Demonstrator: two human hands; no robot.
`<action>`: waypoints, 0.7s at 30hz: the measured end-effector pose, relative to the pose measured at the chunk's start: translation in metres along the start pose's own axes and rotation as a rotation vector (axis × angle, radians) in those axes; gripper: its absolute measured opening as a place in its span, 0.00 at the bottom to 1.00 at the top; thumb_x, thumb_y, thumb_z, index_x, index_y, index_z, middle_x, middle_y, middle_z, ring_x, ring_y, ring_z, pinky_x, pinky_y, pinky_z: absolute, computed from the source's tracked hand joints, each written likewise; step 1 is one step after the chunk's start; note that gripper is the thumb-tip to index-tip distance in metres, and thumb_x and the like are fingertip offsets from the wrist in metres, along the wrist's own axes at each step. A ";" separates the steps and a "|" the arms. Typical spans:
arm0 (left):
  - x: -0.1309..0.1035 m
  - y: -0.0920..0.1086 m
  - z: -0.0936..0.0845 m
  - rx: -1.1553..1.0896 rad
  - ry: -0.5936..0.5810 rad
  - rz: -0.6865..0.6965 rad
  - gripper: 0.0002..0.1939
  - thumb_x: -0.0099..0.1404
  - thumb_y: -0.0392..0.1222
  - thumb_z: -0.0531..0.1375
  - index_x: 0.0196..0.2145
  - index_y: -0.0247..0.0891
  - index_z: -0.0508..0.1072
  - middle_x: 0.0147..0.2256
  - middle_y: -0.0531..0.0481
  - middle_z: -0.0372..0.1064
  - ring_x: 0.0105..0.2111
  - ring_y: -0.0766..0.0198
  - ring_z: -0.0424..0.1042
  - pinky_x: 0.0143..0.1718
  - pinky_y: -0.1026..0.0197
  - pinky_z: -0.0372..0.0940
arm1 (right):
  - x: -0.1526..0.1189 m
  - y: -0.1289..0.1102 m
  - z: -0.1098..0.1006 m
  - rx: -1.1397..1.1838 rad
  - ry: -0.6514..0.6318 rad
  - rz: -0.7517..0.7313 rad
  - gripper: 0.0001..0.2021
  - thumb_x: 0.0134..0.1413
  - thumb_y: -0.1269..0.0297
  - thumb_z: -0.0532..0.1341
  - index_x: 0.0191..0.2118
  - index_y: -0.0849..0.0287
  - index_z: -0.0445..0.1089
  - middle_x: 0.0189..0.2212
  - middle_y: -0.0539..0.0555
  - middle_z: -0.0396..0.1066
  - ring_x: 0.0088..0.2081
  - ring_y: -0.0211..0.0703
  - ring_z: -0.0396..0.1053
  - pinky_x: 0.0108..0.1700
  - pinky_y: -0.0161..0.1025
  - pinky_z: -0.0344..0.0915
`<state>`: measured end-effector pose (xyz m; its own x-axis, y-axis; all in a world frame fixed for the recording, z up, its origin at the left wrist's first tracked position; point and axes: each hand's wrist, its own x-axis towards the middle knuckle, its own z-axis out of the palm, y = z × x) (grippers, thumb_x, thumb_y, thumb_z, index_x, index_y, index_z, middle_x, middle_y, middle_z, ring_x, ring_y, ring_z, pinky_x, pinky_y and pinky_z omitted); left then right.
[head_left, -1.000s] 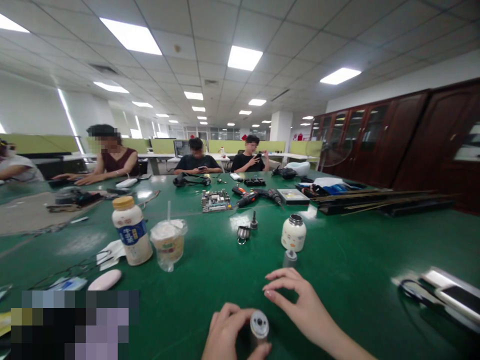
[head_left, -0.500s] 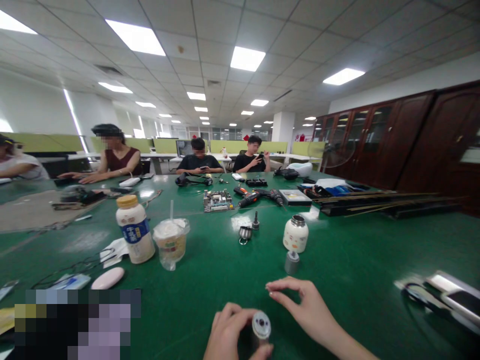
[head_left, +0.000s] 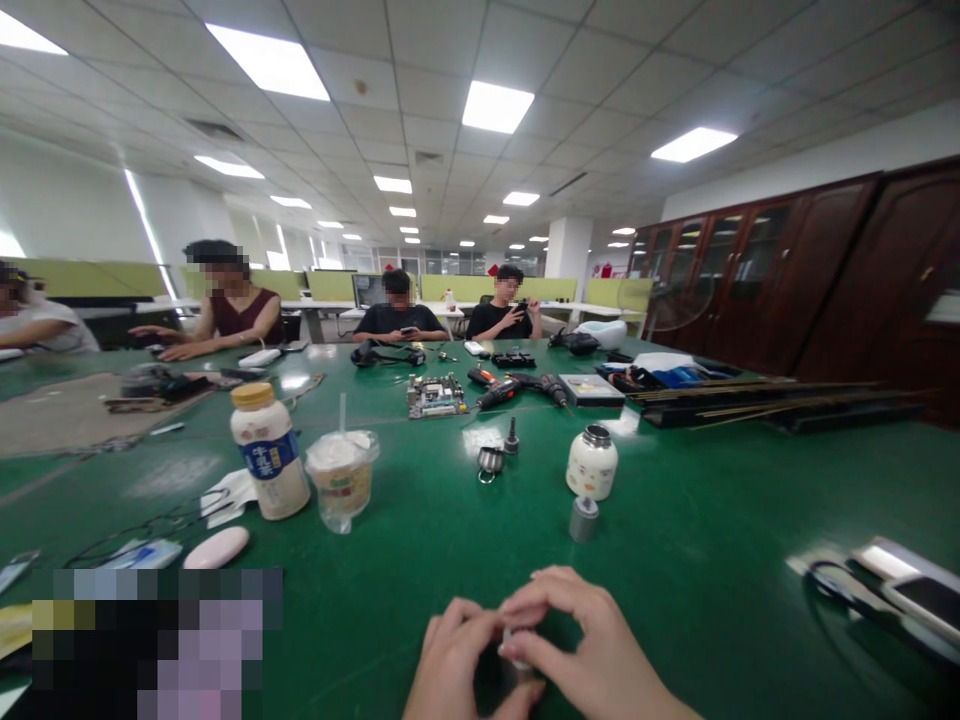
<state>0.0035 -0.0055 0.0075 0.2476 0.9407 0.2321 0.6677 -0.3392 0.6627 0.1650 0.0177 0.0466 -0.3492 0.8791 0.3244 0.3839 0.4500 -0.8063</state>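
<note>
Near the bottom centre, a small metal cylinder (head_left: 517, 662) stands largely covered by fingers. My left hand (head_left: 459, 655) is curled round its side, thumb and fingers gripping it. From the right, my right hand (head_left: 581, 630) closes thumb and fingers over its upper part. The cylinder's top face is hidden. Beyond the hands stands another grey metal cylinder (head_left: 583, 520), just in front of an open white bottle (head_left: 592, 465) with a printed pattern. A metal cup-shaped piece with a ring (head_left: 490, 461) lies next to a small dark pointed part (head_left: 511, 437).
A milk tea bottle (head_left: 271, 455) and a plastic cup with a straw (head_left: 343, 475) stand at left on the green table (head_left: 712, 540). Farther back are a circuit board (head_left: 437, 397) and power drills (head_left: 502, 390). Several people sit beyond; devices with a cable (head_left: 919, 595) lie right.
My right hand has moved left and down onto the top of the cylinder, and its fingers have closed there. My left hand still holds the cylinder.
</note>
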 end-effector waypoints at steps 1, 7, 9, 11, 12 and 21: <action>0.000 -0.001 0.000 0.000 0.000 0.005 0.17 0.53 0.38 0.63 0.43 0.41 0.76 0.36 0.46 0.72 0.39 0.54 0.70 0.41 0.54 0.64 | 0.000 -0.001 -0.001 -0.031 0.006 0.007 0.09 0.41 0.71 0.71 0.32 0.55 0.77 0.27 0.49 0.76 0.36 0.46 0.71 0.42 0.41 0.65; -0.001 -0.002 0.001 -0.024 0.009 -0.014 0.17 0.52 0.40 0.65 0.42 0.42 0.76 0.38 0.46 0.73 0.39 0.53 0.70 0.42 0.53 0.64 | -0.007 -0.003 -0.012 -0.012 0.003 -0.039 0.12 0.53 0.62 0.63 0.45 0.54 0.71 0.36 0.54 0.76 0.43 0.50 0.71 0.49 0.48 0.63; -0.001 0.000 0.000 -0.026 0.017 -0.022 0.17 0.51 0.39 0.65 0.42 0.43 0.76 0.37 0.46 0.73 0.39 0.53 0.71 0.41 0.54 0.65 | -0.010 0.001 -0.014 0.023 -0.044 -0.098 0.15 0.56 0.65 0.59 0.49 0.53 0.68 0.41 0.55 0.77 0.48 0.51 0.69 0.53 0.50 0.60; -0.001 0.002 0.000 -0.024 0.024 -0.033 0.17 0.51 0.38 0.65 0.41 0.42 0.77 0.36 0.46 0.73 0.38 0.53 0.71 0.41 0.54 0.65 | -0.011 0.005 -0.016 0.017 -0.042 -0.156 0.15 0.55 0.68 0.58 0.49 0.53 0.68 0.38 0.55 0.78 0.49 0.52 0.69 0.55 0.53 0.59; -0.001 0.003 -0.001 -0.025 0.024 -0.039 0.17 0.51 0.38 0.65 0.41 0.42 0.77 0.36 0.46 0.73 0.38 0.53 0.71 0.41 0.54 0.65 | -0.011 0.008 -0.017 0.011 -0.018 -0.172 0.13 0.55 0.68 0.58 0.47 0.54 0.69 0.34 0.54 0.78 0.46 0.52 0.71 0.54 0.53 0.59; -0.002 0.004 0.001 -0.044 0.066 -0.009 0.16 0.51 0.36 0.64 0.40 0.42 0.77 0.35 0.47 0.73 0.38 0.55 0.71 0.40 0.55 0.65 | -0.011 0.006 -0.017 0.026 -0.012 -0.210 0.15 0.52 0.72 0.59 0.47 0.54 0.70 0.41 0.56 0.75 0.46 0.49 0.71 0.51 0.47 0.64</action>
<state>0.0065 -0.0090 0.0090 0.1940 0.9428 0.2711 0.6377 -0.3312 0.6954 0.1856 0.0132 0.0465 -0.4295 0.7644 0.4808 0.2795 0.6188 -0.7341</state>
